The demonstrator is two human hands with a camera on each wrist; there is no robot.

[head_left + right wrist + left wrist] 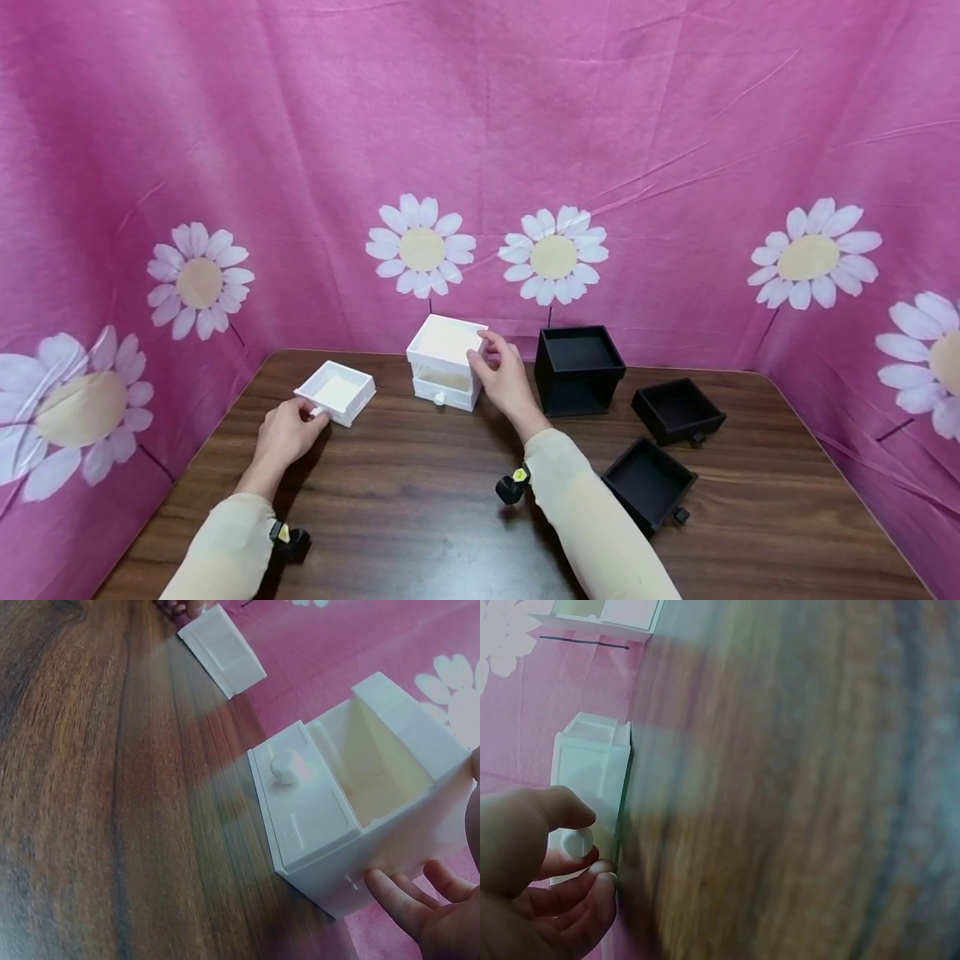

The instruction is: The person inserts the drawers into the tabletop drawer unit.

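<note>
A small white drawer [362,403] sits on the left of the table. My left hand [285,435] pinches its round knob [577,842] between thumb and finger. At the back middle stands a white two-tier cabinet [447,340]. Its upper slot is an open hollow, while a lower drawer [309,802] with a round knob fills the bottom. My right hand [504,379] is at the cabinet's right side, fingertips [382,883] against the side wall and thumb by the top edge. In the right wrist view that hand is partly cut off.
Right of the white cabinet stands a black cabinet [581,369] with an open front. Two black drawers lie near it, one farther right [660,427] and one nearer [624,502], beside my right forearm. A pink flowered cloth [480,125] hangs behind the wooden table [420,500].
</note>
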